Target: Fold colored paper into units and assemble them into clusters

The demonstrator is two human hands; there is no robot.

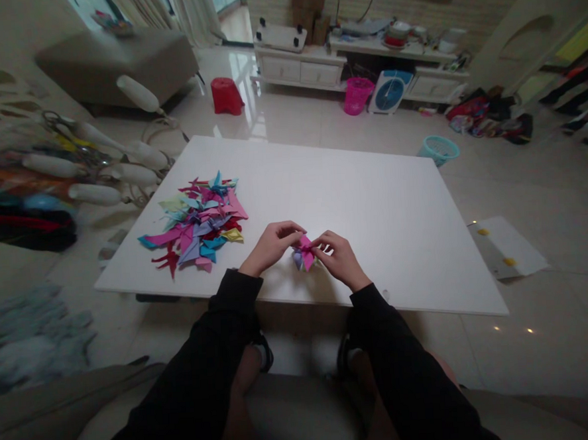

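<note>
A bright pink origami crane (307, 253) is between my two hands, close above the front part of the white table (352, 196). My left hand (275, 244) pinches its upper left edge with thumb and fingers. On the other side, my right hand (337, 258) is closed on its right part with the fingertips. Below the pink paper a bit of lavender folded paper (297, 259) shows, partly hidden; whether it touches the crane I cannot tell. To the left lies a heap of folded paper cranes (199, 222) in pink, purple, blue, red and yellow.
A metal stand with white padded arms (121, 164) stands beside the table's left edge. Beyond the far right corner is a light blue basket (438, 149). A red stool (227, 96) and a pink bin (357, 96) stand farther back. A white sheet (509, 246) is right of the table.
</note>
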